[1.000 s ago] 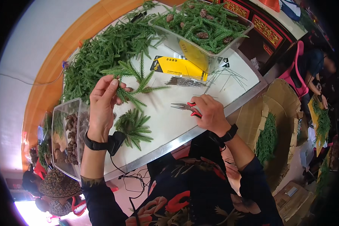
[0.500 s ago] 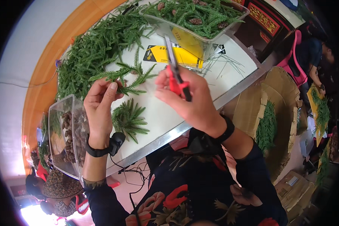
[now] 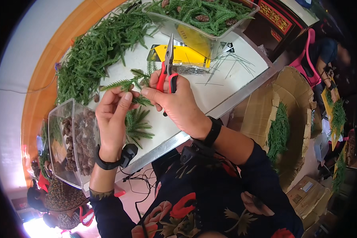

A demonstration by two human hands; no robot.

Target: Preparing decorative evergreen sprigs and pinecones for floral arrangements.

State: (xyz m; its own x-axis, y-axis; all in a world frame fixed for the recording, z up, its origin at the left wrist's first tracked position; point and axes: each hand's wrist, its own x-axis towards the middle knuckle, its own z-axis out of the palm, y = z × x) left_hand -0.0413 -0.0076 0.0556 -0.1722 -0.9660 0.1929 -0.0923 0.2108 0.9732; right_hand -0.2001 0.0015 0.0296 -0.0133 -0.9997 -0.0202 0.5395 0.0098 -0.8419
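Observation:
Between the thumb and fingers of my left hand point(image 3: 113, 115) is a green artificial pine sprig point(image 3: 121, 83), with what looks like a small pine cone on it. My right hand point(image 3: 183, 104) is wrapped around red-and-black long-nose pliers point(image 3: 169, 53), their jaws pointing away from me. Its thumb and a fingertip meet at the sprig's middle, where a thin wire, if any, is too small to see. Another pine sprig point(image 3: 138, 127) lies on the white table point(image 3: 166, 129) just below my hands.
A large heap of pine greenery point(image 3: 95, 51) covers the far left. A clear bin of greenery and cones point(image 3: 222, 35) stands at the back, near a yellow package point(image 3: 182, 53) and loose green wires point(image 3: 234, 63). A cone-filled clear bin point(image 3: 81, 142) sits left; a cardboard box point(image 3: 293, 119) stands right.
My right hand has moved left and met the sprig, still gripping the pliers. My left hand and the sprig have shifted slightly right.

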